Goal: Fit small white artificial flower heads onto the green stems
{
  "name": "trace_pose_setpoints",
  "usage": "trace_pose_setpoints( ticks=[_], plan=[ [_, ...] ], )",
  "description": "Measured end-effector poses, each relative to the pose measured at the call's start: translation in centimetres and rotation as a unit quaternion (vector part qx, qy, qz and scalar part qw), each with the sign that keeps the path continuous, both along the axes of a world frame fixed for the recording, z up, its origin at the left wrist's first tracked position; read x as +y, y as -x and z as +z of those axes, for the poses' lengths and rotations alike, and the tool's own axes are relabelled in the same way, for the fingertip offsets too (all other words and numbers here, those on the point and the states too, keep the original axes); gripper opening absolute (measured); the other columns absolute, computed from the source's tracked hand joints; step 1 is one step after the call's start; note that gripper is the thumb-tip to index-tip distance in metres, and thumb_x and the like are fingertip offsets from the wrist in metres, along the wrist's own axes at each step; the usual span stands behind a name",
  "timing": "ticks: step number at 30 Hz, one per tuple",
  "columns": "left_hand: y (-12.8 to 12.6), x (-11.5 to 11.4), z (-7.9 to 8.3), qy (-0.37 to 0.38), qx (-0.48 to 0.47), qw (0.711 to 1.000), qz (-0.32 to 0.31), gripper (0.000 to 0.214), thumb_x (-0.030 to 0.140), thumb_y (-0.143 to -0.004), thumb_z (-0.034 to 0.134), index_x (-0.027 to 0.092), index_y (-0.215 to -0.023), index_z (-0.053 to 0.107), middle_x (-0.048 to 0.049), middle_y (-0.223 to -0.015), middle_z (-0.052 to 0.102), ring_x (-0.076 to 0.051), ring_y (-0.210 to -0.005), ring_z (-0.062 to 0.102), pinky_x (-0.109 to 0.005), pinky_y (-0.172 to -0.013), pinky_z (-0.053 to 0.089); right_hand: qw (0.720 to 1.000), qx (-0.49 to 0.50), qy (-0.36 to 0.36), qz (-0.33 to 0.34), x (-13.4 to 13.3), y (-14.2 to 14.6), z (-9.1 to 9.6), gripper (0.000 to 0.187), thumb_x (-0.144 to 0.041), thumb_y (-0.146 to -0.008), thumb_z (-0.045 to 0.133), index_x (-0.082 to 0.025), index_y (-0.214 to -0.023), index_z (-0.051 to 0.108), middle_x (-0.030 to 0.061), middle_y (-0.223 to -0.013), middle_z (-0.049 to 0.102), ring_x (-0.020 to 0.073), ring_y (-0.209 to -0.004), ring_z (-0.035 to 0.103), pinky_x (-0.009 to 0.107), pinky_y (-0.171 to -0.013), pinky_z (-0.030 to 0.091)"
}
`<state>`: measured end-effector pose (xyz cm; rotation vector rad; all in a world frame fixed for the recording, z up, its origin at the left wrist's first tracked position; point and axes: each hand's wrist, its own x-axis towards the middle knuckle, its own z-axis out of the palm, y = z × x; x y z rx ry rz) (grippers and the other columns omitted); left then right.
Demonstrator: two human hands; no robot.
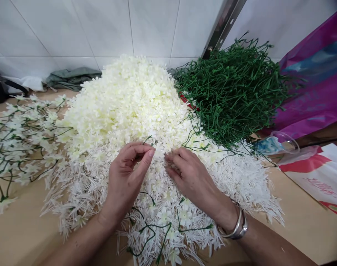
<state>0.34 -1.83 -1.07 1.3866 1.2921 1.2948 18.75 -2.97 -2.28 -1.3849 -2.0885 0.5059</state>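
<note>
Over the heap of white artificial flowers (129,99), my left hand (128,173) is closed in a pinch, thumb against fingertips. The tip of a thin green artificial stem (148,139) pokes out above those fingers. My right hand (189,171), a silver bangle on its wrist, faces it a short gap away. Its fingers are curled together at the blossoms, and what they hold is hidden. Beneath both hands lie white blossoms and thin white stamen-like strands (96,188). Loose green stems (154,226) with a few blossoms rest nearer to me.
A big bundle of green stems (234,88) stands at the back right. Finished-looking flower sprays (21,140) lie left. On the right are a clear plastic cup (279,143), a red and white bag (317,177) and a purple bag (309,81). A tiled wall (154,29) closes the back.
</note>
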Motion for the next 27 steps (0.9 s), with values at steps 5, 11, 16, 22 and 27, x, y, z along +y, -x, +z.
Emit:
trace_pose_setpoints(
  ticks=[5, 11, 16, 22, 27],
  plan=[
    [-0.1, 0.3, 0.0, 0.047, -0.075, 0.996, 0.003, 0.014, 0.034, -0.09, 0.076, 0.02, -0.088, 0.075, -0.006, -0.114, 0.068, -0.02, -0.109, 0.066, -0.032, -0.093, 0.057, 1.0, 0.02, -0.017, 0.003, 0.1, 0.0, -0.2, 0.019, -0.006, -0.098, 0.055, -0.02, -0.086, 0.061, 0.0052, -0.088, 0.062, 0.0212, -0.083, 0.058, 0.038, -0.073, 0.048],
    [0.1, 0.1, -0.2, 0.028, -0.046, 0.998, 0.008, 0.013, 0.034, -0.093, 0.073, 0.021, -0.093, 0.072, -0.0102, -0.128, 0.061, -0.026, -0.135, 0.054, -0.032, -0.094, 0.057, 0.986, 0.16, -0.038, -0.022, 0.1, -0.5, 0.4, 0.014, -0.011, -0.1, 0.058, -0.023, -0.092, 0.063, 0.003, -0.091, 0.068, 0.0182, -0.087, 0.065, 0.034, -0.078, 0.051],
    [0.6, 0.0, 0.1, -0.143, 0.167, 0.969, 0.116, 0.003, 0.027, -0.091, 0.075, 0.025, -0.089, 0.076, -0.0101, -0.14, 0.046, -0.028, -0.13, 0.051, -0.036, -0.086, 0.055, 0.975, 0.21, -0.048, -0.055, 0.2, -0.4, 0.6, 0.014, -0.01, -0.094, 0.063, -0.024, -0.092, 0.066, 0.0036, -0.104, 0.07, 0.0172, -0.1, 0.067, 0.031, -0.085, 0.053],
    [0.7, -0.4, 0.7, -0.24, 0.214, 0.941, 0.106, 0.011, 0.015, -0.095, 0.069, 0.025, -0.099, 0.07, -0.0078, -0.132, 0.062, -0.025, -0.124, 0.059, -0.038, -0.094, 0.05, 0.944, 0.31, 0.055, -0.098, 0.1, -0.2, 0.7, 0.009, -0.017, -0.088, 0.071, -0.024, -0.083, 0.066, 0.0019, -0.098, 0.073, 0.017, -0.089, 0.067, 0.031, -0.077, 0.053],
    [0.1, -1.5, 0.6, -0.251, 0.218, 0.943, 0.024, 0.018, 0.01, -0.096, 0.066, 0.025, -0.106, 0.065, 0.0038, -0.096, 0.076, -0.011, -0.091, 0.072, -0.023, -0.082, 0.052, 0.955, 0.283, 0.065, -0.067, 0.3, -0.8, 0.8, 0.007, -0.021, -0.095, 0.066, -0.024, -0.095, 0.073, 0.0018, -0.086, 0.072, 0.0177, -0.079, 0.068, 0.032, -0.07, 0.055]
  ],
)
